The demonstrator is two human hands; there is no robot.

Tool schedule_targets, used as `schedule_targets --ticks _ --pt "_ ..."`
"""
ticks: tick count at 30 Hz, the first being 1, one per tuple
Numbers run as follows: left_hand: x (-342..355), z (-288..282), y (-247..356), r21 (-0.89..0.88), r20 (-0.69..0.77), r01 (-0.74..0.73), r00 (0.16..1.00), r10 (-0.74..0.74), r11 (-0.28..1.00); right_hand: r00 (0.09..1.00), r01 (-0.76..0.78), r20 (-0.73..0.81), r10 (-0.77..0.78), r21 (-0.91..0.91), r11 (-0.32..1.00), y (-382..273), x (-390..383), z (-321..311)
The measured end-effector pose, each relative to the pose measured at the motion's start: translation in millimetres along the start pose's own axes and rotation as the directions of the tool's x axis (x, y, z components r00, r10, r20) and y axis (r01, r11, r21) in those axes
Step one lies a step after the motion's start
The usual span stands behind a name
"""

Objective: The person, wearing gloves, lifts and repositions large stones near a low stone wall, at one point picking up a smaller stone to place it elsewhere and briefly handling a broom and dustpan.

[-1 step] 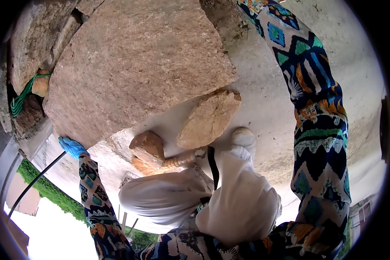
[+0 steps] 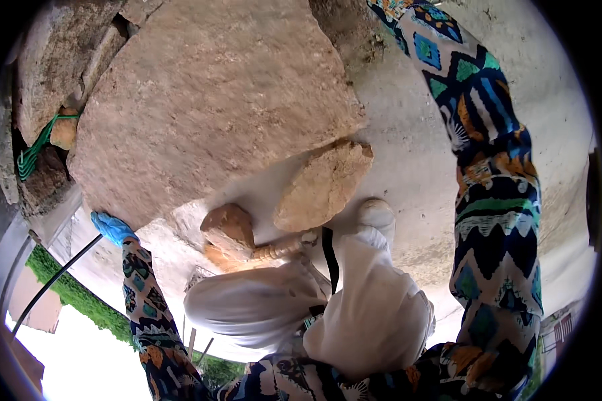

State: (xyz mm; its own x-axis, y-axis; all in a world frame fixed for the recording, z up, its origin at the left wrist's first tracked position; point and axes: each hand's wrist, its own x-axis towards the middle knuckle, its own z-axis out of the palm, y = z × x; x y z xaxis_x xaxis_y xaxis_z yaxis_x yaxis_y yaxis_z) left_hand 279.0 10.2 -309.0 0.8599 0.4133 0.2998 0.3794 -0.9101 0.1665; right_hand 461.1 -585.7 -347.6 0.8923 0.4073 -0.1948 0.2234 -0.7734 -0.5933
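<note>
A large, flat pinkish-brown stone slab (image 2: pixel 214 93) fills the upper middle. My left hand (image 2: pixel 114 228), in a blue glove, is at the slab's lower left corner and holds its edge; the fingertips are partly hidden. A thin black rod or cable (image 2: pixel 57 275) runs up to this hand, and I cannot tell whether it touches it. My right arm (image 2: pixel 488 180), in a patterned sleeve, reaches up past the slab's right side. The hand at its end lies beyond the top of the picture.
Below the slab lie a pale tan stone (image 2: pixel 324 187), a smaller brown stone (image 2: pixel 229 227) and a ribbed, straw-coloured thing (image 2: pixel 277 250). Rough stones (image 2: pixel 57 70) and green cord (image 2: pixel 39 148) are at the left. My bent legs (image 2: pixel 368 301) are on the concrete floor (image 2: pixel 415 220).
</note>
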Motion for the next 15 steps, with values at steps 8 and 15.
schedule_targets --ticks 8,15 --pt "-6 2 21 -0.110 0.007 0.060 0.998 -0.059 0.992 0.996 -0.089 0.005 0.089 0.147 0.985 65 13 19" --pt "-5 -2 3 -0.090 -0.002 0.077 0.997 -0.077 0.993 0.994 0.000 0.111 0.010 -0.089 0.996 -2 18 -2"
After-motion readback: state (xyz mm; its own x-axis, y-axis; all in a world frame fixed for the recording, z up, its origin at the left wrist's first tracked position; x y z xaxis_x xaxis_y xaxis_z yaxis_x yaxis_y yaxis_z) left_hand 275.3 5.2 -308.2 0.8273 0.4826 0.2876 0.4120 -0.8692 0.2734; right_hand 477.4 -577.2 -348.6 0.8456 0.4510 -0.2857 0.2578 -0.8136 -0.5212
